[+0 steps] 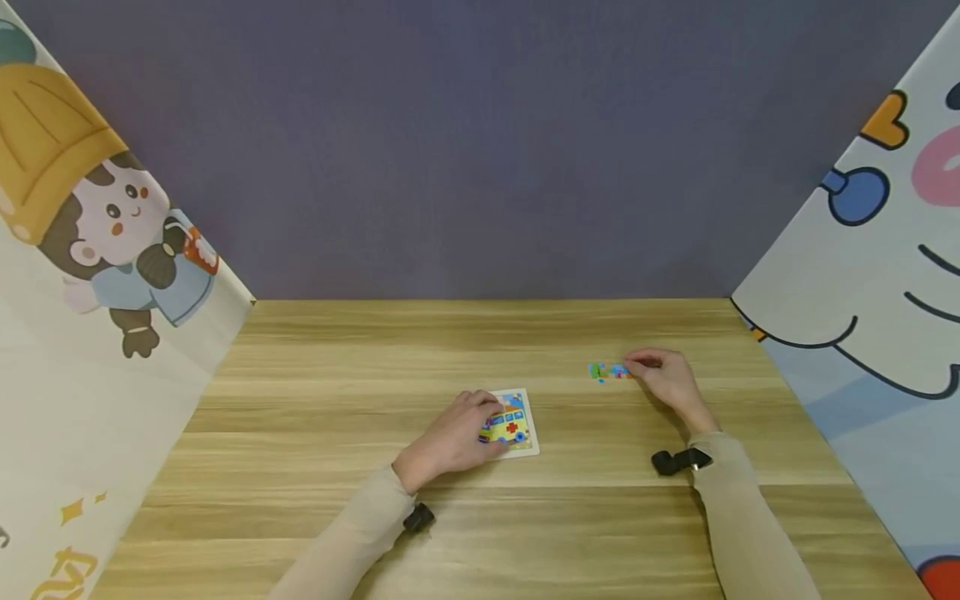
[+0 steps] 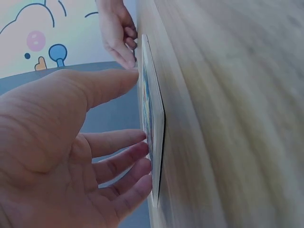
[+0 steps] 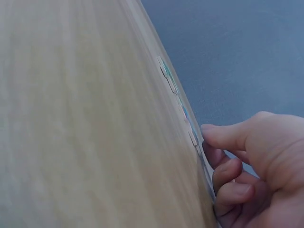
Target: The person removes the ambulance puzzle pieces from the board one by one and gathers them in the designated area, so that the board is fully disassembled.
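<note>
My left hand [image 1: 457,433] lies over the left part of a small square puzzle board [image 1: 532,433] with a pale frame and a yellow ambulance picture. In the left wrist view, its spread thumb and fingertips [image 2: 142,149] reach the face of the board [image 2: 159,137]. Farther right, my right hand [image 1: 667,379] is beside several loose puzzle pieces [image 1: 598,371] in green, blue and orange. Its thumb and curled fingers come together at the right end of these pieces [image 3: 183,111]. Whether a piece is between the fingertips cannot be made out.
Both hands work over a wood-grain table [image 1: 337,367]. A dark grey-blue panel [image 1: 480,150] stands along its back edge. Cartoon-printed panels rise at the left [image 1: 112,400] and right [image 1: 810,283]. Small black devices [image 1: 418,518] are strapped at both wrists.
</note>
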{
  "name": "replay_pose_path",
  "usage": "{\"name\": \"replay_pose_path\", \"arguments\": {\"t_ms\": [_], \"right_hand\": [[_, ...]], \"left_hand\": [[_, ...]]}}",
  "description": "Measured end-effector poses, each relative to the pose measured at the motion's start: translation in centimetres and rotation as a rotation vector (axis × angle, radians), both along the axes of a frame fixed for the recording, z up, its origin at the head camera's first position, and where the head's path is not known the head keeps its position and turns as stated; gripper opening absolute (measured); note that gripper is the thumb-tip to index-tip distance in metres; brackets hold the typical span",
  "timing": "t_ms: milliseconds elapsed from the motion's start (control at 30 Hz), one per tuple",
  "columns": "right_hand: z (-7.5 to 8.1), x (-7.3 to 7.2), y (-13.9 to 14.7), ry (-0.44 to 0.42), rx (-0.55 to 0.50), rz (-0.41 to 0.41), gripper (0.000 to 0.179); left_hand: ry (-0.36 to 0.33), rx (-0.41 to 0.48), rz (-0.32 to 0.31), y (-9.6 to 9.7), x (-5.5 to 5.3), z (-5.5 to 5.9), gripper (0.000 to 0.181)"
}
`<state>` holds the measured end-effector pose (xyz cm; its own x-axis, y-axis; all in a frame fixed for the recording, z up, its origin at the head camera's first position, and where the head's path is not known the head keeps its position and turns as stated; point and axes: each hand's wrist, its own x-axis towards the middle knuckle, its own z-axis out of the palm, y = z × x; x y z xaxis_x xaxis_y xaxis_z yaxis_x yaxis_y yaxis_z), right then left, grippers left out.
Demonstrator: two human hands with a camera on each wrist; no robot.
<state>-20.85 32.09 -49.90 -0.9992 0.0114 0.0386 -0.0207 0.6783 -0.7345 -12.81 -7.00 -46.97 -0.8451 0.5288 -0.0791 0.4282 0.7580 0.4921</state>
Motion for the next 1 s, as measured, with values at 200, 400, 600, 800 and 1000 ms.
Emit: {"name": "replay_pose_path", "arguments": {"t_ms": [200,400,600,800,1000], "right_hand": [[0.7,0.1,-0.9,0.001,0.000,0.007,0.035],[1.3,0.4,-3.8,-0.003,-0.023,0.067,0.031],[1.6,0.7,-7.4,-0.066,-0.054,0.175,0.028],[1.6,1.2,-10.3,-0.115,-0.092,0.256,0.029],[1.8,1.5,-13.4,-0.121,-0.093,0.345,0.028]], "left_hand": [[0.004,-0.015,0.001,0.3,0.1,0.1,0.064],[0.001,-0.016,0.000,0.3,0.1,0.1,0.063],[-0.004,-0.019,-0.001,0.3,0.0,0.0,0.064],[-0.004,-0.022,-0.002,0.4,-0.1,0.1,0.064],[-0.009,-0.001,0.012,0.4,-0.1,0.0,0.064]]}}
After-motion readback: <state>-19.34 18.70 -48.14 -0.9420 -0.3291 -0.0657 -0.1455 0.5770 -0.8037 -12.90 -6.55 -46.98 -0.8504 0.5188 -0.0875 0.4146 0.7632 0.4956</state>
